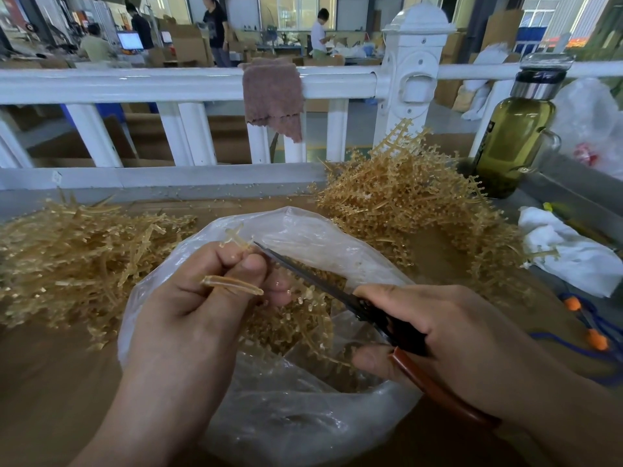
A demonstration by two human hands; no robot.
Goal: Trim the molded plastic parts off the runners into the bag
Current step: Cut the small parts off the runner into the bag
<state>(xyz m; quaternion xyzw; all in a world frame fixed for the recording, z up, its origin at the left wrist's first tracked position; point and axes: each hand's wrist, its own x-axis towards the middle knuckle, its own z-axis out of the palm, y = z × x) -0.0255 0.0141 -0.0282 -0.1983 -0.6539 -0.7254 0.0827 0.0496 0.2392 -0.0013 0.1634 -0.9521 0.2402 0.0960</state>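
Left hand (202, 291) pinched an amber runner piece (236, 239) over the open plastic bag (303, 227); right hand (448, 335) gripped the scissors (303, 269), tips at the runner. Best to snip flush at the gate, keeping it above the bag mouth so parts dropped in

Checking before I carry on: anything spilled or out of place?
Small amber bits lie scattered on the table along the white railing, outside the bag; they may be trimmed pieces that missed it. Nothing else stands out.
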